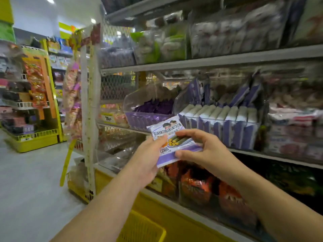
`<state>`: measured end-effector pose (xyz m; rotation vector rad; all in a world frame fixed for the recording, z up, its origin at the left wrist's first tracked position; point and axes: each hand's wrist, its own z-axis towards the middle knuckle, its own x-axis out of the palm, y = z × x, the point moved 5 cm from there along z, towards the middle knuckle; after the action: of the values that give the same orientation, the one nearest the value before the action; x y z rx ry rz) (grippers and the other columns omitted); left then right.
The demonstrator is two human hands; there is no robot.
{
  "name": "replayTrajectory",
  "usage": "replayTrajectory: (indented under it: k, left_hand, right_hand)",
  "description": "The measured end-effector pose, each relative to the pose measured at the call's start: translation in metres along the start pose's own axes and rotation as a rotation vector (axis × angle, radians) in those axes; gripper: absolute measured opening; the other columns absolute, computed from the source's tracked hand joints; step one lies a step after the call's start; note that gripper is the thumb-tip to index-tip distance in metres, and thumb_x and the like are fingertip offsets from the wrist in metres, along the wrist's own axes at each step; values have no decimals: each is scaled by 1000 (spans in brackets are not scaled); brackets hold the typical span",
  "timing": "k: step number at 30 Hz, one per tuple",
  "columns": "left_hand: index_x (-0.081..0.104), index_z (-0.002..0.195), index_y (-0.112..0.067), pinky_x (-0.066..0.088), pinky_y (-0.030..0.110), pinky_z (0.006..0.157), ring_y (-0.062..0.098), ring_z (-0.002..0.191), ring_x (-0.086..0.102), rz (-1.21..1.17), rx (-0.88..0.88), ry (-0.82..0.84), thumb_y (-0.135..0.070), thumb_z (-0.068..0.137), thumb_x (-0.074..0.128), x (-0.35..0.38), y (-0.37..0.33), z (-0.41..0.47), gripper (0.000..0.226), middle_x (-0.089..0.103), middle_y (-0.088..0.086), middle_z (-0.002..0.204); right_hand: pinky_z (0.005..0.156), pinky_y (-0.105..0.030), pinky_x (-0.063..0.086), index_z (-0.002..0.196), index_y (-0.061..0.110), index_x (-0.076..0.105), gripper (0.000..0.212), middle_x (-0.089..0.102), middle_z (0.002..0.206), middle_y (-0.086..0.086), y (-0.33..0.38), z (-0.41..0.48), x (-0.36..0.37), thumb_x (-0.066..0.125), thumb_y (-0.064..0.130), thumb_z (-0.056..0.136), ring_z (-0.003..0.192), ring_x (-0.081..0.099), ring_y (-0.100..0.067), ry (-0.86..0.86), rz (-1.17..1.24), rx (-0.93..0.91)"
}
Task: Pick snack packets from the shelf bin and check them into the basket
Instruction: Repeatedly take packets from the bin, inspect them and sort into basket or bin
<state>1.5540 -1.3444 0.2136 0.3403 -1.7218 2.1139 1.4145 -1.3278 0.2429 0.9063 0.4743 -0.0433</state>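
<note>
Purple-and-white snack packet is what we are checking, pinching it in left hand and right hand before the shelf bin; lowering it into the yellow basket comes next.

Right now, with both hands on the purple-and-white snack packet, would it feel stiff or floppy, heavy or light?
Probably light: left hand and right hand pinch the snack packet by its edges. Likely thin yet shape-holding; it barely sags. Glossy film may slip.

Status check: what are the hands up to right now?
Left hand and right hand hold one packet. Basket below, packet not in yet. Nothing blocking.
</note>
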Motion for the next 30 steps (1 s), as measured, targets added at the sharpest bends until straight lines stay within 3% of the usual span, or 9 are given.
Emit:
replayTrajectory:
  k: [3, 6, 8, 12, 17, 20, 25, 27, 30]
  left_hand:
    - [64, 117, -16, 55, 30, 75, 18, 92, 71, 182, 50, 115, -20, 102, 43, 38, -20, 19, 26, 75, 5, 106]
    - [72, 99, -26, 48, 24, 72, 4, 72, 66, 504, 138, 111, -30, 102, 44, 62, -38, 47, 29, 74, -10, 88]
    - [69, 101, -34, 47, 25, 75, -3, 68, 64, 762, 255, 115, -30, 101, 45, 72, -49, 66, 24, 71, -13, 98]
    - [60, 128, -25, 43, 13, 84, 3, 97, 59, 1183, 516, 123, -24, 96, 56, 94, -66, 111, 32, 64, -8, 118]
    - [50, 131, -35, 32, 33, 101, 18, 121, 47, 1880, 943, 71, -24, 92, 49, 134, -72, 162, 41, 55, -10, 126]
    - [48, 130, -31, 22, 36, 107, 22, 128, 39, 2024, 948, 118, -30, 85, 54, 149, -67, 193, 45, 51, -4, 132]
    - [74, 105, -27, 50, 35, 94, 21, 109, 65, 2133, 1064, 162, -48, 54, 80, 166, -69, 220, 55, 71, 0, 115]
    - [56, 134, -22, 27, 42, 115, 25, 135, 43, 2198, 1004, 203, -53, 73, 69, 166, -64, 235, 69, 53, 7, 141]
    - [16, 154, -20, -5, 47, 118, 30, 149, 6, 2288, 770, 279, -59, 86, 56, 167, -62, 253, 87, 13, 10, 162]
  right_hand:
    - [85, -2, 39, 99, 34, 67, 45, 66, 102, 32, 28, 14, -48, 78, 50, 58, 101, 57, 15, -71, -197, -61]
    - [77, -25, 51, 89, 27, 67, 28, 74, 88, 6, 43, 33, -97, 84, 28, 67, 72, 63, -2, -138, -318, -33]
    - [70, -28, 49, 84, 27, 66, 22, 72, 82, 3, 48, 47, -128, 80, 27, 68, 65, 58, -4, -196, -511, -5]
    - [73, -24, 46, 93, 24, 65, 22, 66, 89, 2, 46, 81, -173, 70, 24, 72, 84, 59, -13, -230, -928, 5]
    - [67, -23, 42, 82, 27, 54, 14, 55, 87, 5, 26, 124, -187, 66, 27, 75, 83, 55, -13, -119, -1094, 25]
    - [62, -27, 46, 68, 29, 39, 25, 53, 83, 3, 11, 148, -192, 63, 26, 76, 80, 57, -19, -78, -1137, 67]
    - [53, -19, 41, 96, 21, 59, 18, 53, 82, 7, -12, 180, -211, 64, 28, 80, 74, 54, -11, -14, -1076, 208]
    - [58, -21, 45, 106, 21, 62, 26, 61, 94, 2, -19, 191, -219, 64, 32, 83, 78, 55, -12, 10, -1080, 246]
    - [65, -16, 40, 104, 31, 59, 18, 59, 106, 6, -25, 202, -227, 61, 38, 87, 87, 51, -8, 46, -1039, 191]
